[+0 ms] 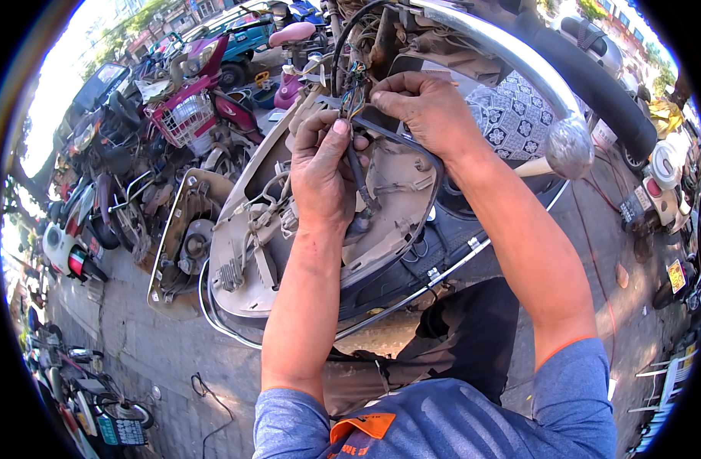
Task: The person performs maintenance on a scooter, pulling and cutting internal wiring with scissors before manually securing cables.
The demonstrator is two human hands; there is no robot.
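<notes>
A bundle of thin multicoloured wires [356, 86] rises from the grip of my left hand [325, 164], thumb pressed against the fingers. Below that grip a dark sheathed cable [358, 172] runs down into the open beige plastic shell [400, 164] of a scooter body part. My right hand [423, 107] is closed in a pinch just right of the wires. Whatever its fingertips hold is too small to make out. Loose connectors and leads [262, 229] lie in the shell's left part.
A chrome bar with a wrapped round end [569, 147] arches at the right, by a patterned cloth [511, 115]. Parked scooters and parts crowd the left, including a pink scooter with a white basket [180, 118]. A beige panel [167, 260] leans beside the shell. A red cable [595, 264] crosses the ground.
</notes>
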